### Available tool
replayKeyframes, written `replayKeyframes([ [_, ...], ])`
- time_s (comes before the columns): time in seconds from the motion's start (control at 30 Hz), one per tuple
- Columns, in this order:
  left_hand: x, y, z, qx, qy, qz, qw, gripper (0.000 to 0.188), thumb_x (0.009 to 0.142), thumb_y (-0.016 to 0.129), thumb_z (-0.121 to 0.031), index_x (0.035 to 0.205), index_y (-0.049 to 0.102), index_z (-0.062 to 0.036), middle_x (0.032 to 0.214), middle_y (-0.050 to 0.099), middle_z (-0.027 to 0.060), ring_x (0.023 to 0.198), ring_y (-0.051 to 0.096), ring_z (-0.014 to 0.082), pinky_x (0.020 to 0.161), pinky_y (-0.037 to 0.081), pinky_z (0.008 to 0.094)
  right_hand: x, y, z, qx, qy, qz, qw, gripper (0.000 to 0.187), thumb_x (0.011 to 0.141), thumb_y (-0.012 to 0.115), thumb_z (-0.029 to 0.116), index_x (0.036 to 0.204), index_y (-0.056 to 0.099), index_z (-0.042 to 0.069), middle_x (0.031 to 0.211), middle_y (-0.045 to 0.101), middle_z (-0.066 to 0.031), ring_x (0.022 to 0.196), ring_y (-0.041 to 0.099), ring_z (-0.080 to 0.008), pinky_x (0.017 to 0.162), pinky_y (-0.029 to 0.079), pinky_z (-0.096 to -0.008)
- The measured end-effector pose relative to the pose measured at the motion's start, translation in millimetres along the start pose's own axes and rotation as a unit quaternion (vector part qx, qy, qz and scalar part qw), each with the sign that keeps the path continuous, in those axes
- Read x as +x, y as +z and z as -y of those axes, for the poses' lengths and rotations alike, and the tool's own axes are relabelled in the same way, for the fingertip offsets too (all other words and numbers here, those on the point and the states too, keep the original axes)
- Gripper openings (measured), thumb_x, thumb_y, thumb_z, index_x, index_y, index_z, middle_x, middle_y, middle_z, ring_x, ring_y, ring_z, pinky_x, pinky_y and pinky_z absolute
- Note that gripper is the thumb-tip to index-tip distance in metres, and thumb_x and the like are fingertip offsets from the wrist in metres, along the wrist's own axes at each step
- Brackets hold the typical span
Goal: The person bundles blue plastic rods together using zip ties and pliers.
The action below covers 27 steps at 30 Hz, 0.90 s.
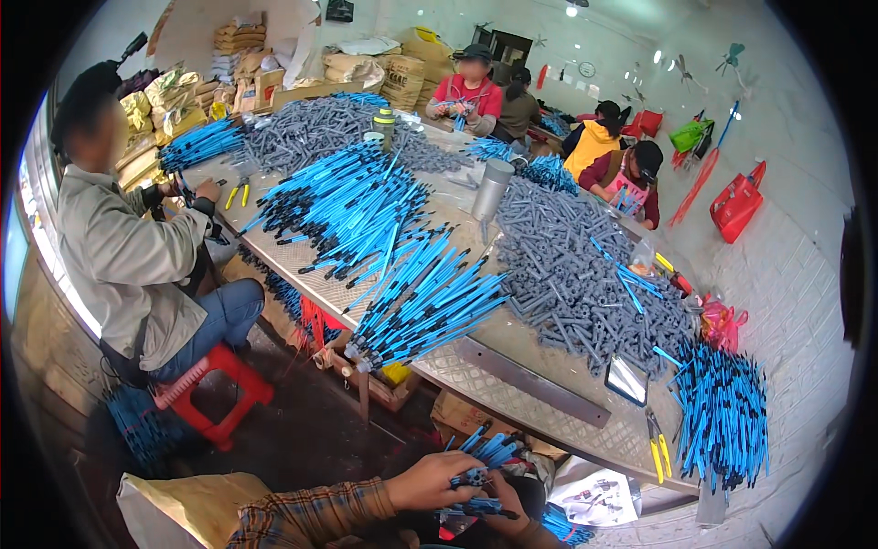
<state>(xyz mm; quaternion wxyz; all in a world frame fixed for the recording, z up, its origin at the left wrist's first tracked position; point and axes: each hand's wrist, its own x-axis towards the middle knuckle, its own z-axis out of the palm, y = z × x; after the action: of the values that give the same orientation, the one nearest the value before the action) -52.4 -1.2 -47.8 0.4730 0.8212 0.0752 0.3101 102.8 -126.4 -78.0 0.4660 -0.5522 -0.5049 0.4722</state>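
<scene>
At the lower edge, my left hand (426,483), in a plaid sleeve, is closed round a small bundle of blue rods (495,450) with dark ends. My right hand (512,514) grips the same bundle from the other side, its fingers partly hidden. The bundle is over my lap, below the table edge. On the table (439,373) ahead lies a large fan of blue rods with black ends (430,311). To its right is a heap of grey plastic tubes (572,265).
Yellow-handled pliers (658,448) and a phone (627,380) lie near the right table edge, beside another rod pile (722,412). A metal bar (530,380) lies along the front edge. A co-worker (128,247) sits at left on a red stool (219,389); others work beyond.
</scene>
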Motion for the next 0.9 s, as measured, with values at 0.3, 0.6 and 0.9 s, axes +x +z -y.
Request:
replayKeyframes([
  [0.3, -1.2, 2.9, -0.6, 0.004, -0.043, -0.033, 0.999, 0.021, 0.075, 0.066, -0.016, 0.089, 0.056, -0.0028, 0.084, 0.059, 0.0137, 0.077, 0.058, 0.0308, 0.069, 0.047, 0.0342, -2.1, 14.8, -3.4, -0.177, -0.016, -0.109, 0.978, 0.032, 0.078, 0.058, 0.008, 0.109, 0.050, 0.006, 0.096, 0.059, -0.0115, 0.090, 0.057, -0.0204, 0.076, 0.046, -0.0316],
  [0.6, -13.2, -7.1, 11.3, -0.034, -0.063, -0.043, 0.996, 0.022, 0.075, 0.065, -0.016, 0.089, 0.053, -0.0033, 0.081, 0.057, 0.0135, 0.076, 0.057, 0.0329, 0.066, 0.046, 0.0361, 19.0, 6.4, 63.1, -0.344, -0.109, -0.008, 0.933, 0.049, 0.067, 0.047, -0.005, 0.115, 0.053, 0.005, 0.102, 0.060, -0.0196, 0.091, 0.061, -0.0328, 0.076, 0.048, -0.0373],
  [0.9, -15.4, -6.0, 11.0, -0.028, -0.062, -0.018, 0.998, 0.026, 0.076, 0.063, -0.017, 0.095, 0.050, -0.0042, 0.083, 0.056, 0.0143, 0.081, 0.056, 0.0345, 0.068, 0.045, 0.0386, 17.9, -4.8, 55.3, -0.445, -0.138, 0.042, 0.884, 0.046, 0.064, 0.049, -0.004, 0.109, 0.056, 0.005, 0.096, 0.061, -0.0186, 0.086, 0.058, -0.0379, 0.074, 0.048, -0.0418],
])
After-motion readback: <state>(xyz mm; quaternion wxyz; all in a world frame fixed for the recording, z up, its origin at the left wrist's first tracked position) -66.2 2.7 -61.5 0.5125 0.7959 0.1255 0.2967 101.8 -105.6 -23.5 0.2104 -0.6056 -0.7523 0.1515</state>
